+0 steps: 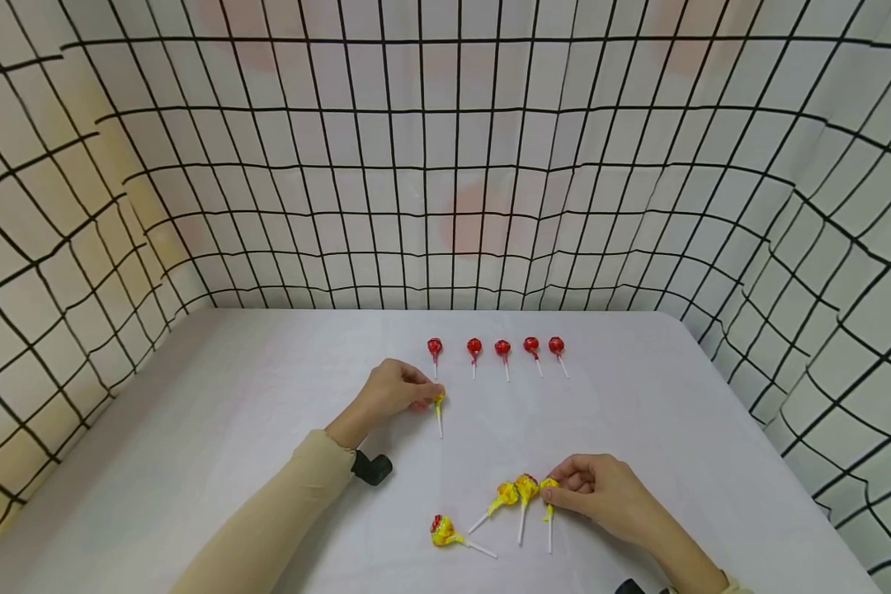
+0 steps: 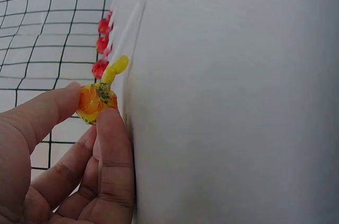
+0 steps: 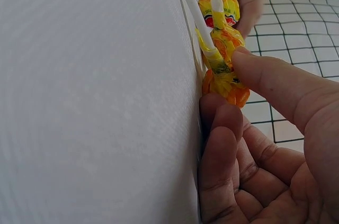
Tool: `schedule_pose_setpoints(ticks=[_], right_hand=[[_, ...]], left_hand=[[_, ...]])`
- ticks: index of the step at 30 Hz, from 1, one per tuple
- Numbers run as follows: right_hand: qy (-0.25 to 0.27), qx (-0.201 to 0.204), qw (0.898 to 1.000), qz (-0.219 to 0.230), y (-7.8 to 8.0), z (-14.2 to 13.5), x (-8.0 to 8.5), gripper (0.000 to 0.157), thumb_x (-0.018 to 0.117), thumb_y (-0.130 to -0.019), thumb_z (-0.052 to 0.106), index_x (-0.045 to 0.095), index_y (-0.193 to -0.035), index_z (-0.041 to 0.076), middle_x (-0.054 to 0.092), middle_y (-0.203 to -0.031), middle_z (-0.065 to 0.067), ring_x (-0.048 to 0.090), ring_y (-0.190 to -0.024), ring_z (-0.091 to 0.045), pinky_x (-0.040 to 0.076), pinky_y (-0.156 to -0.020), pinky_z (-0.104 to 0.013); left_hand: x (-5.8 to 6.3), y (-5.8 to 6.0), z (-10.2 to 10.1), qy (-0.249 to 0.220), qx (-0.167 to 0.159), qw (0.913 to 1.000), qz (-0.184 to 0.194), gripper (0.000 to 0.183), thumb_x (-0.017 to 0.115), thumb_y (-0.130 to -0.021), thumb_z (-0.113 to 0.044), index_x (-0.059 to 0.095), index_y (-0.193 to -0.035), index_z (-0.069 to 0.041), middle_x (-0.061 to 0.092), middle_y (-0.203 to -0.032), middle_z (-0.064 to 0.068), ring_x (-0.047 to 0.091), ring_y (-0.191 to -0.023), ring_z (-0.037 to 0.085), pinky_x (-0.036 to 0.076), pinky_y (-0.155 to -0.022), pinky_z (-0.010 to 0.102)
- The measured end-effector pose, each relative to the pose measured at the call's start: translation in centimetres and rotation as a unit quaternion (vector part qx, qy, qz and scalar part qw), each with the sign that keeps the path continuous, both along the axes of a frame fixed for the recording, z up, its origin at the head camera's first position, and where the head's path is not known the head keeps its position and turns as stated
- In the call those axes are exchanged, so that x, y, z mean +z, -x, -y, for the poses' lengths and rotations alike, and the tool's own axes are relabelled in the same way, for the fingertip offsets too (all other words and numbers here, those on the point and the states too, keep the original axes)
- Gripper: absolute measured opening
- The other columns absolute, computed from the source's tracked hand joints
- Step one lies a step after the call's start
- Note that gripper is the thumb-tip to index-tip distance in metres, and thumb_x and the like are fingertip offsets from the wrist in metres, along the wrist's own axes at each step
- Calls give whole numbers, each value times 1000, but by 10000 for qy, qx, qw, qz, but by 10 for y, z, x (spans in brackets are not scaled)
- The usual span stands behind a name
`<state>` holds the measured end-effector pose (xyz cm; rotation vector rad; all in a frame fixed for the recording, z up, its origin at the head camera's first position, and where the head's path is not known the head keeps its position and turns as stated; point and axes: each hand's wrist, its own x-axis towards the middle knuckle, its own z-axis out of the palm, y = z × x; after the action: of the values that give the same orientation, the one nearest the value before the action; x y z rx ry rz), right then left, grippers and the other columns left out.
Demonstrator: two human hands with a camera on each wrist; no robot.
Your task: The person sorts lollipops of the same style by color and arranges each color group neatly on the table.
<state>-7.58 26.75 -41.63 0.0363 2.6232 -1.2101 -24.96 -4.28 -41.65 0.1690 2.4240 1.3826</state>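
Note:
My left hand (image 1: 395, 388) pinches the wrapped head of a yellow lollipop (image 2: 98, 99) between thumb and finger. That lollipop's white stick points toward me, just below the leftmost red lollipop (image 1: 435, 346). Nearer the front, my right hand (image 1: 601, 495) holds another yellow lollipop (image 3: 226, 87) by its head, thumb on one side and fingers on the other. Right beside it lie two more yellow lollipops, one in the middle (image 1: 525, 487) and one angled left (image 1: 505, 494). Farther left lies a separate yellow lollipop (image 1: 443, 532), its stick pointing right.
Along the back of the white table (image 1: 267, 355) several red lollipops (image 1: 502, 349) form a row, sticks toward me. A black wire grid (image 1: 456, 190) over white cloth encloses the back and both sides. A black wrist device (image 1: 372, 469) sits on my left wrist.

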Motion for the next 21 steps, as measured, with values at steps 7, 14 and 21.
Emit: schedule_pose_setpoints(ticks=[7,14,21], right_hand=[[-4,3,10000,-32,0,1,2,32,87,-89,35,76,-103,8,67,-82,2,56,-69,-8,46,-61,-20],[-1,-14,10000,-42,0,1,2,31,87,-89,35,76,-103,9,67,-82,2,56,-69,-8,46,-62,-20],[-33,9,10000,-47,0,1,1,32,87,-89,35,76,-102,9,67,-81,2,56,-68,-7,46,-61,-20]], left_hand=[[-2,4,-2,101,30,9999,32,23,87,-93,-30,82,-95,-8,74,-77,1,65,-68,11,50,-66,22],[-2,4,-2,160,13,9999,23,24,87,-92,-31,82,-94,-8,73,-77,1,65,-67,10,50,-66,21],[-3,5,-2,186,2,9998,32,24,87,-92,-32,81,-95,-9,73,-77,0,65,-68,10,50,-67,22]])
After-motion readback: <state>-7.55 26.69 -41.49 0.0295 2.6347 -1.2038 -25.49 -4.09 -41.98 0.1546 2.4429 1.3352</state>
